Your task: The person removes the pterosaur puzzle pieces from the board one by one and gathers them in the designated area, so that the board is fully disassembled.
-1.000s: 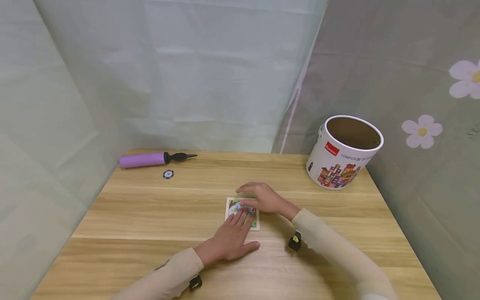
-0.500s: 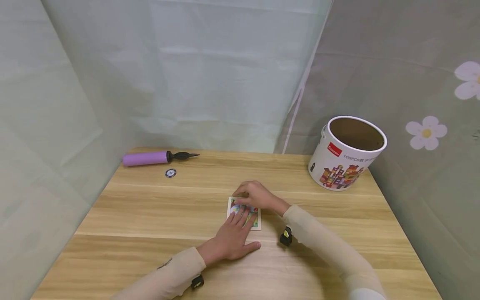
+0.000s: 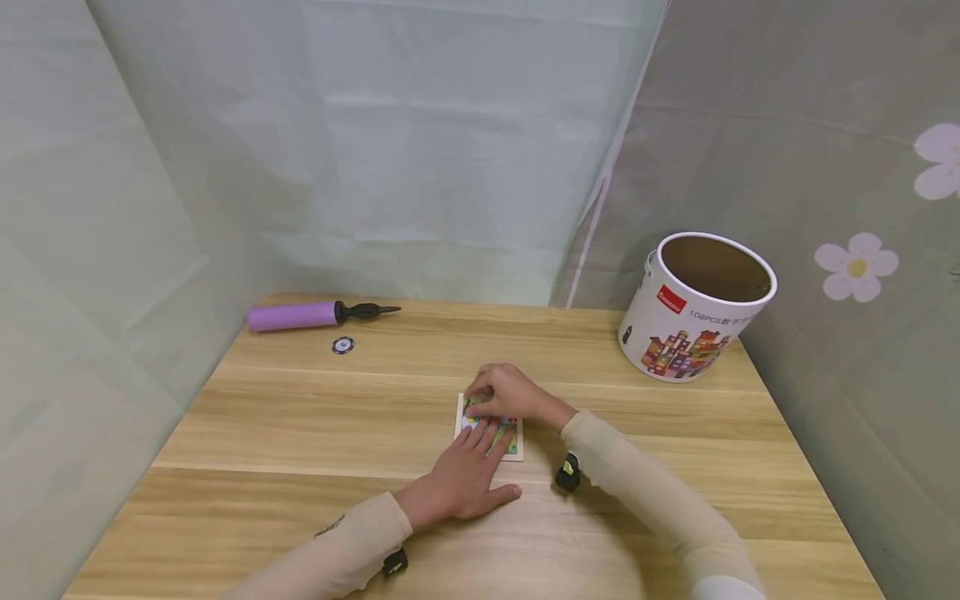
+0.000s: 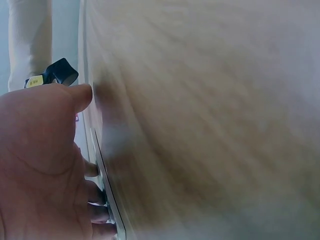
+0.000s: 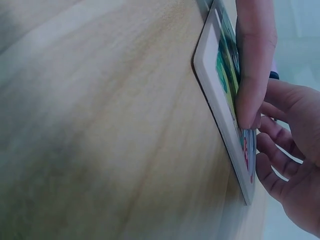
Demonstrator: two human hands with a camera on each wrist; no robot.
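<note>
A small square picture board (image 3: pixel 517 457) with a pale border and a coloured animal-like picture lies flat on the table. My left hand (image 3: pixel 467 482) rests on its near part, fingers straight and spread, thumb out to the right on the wood. In the left wrist view my left palm (image 4: pixel 40 165) faces the camera. My right hand (image 3: pixel 512 393) bends over the board's far part. Its thumb and curled fingers (image 5: pixel 272 162) come down at the picture; whether they pinch a piece is hidden. A left finger (image 5: pixel 252 85) lies on the board in the right wrist view.
A white bucket (image 3: pixel 660 333) printed with building blocks stands at the back right. A purple hand pump (image 3: pixel 292 316) with a black nozzle lies at the back left, with a round poker chip (image 3: pixel 342 345) just in front. Cloth walls border the wooden table (image 3: pixel 300 433).
My right hand has shifted a little left over the board, and its thumb and fingers have drawn closer together. The left hand stays in place. The head view has shifted slightly.
</note>
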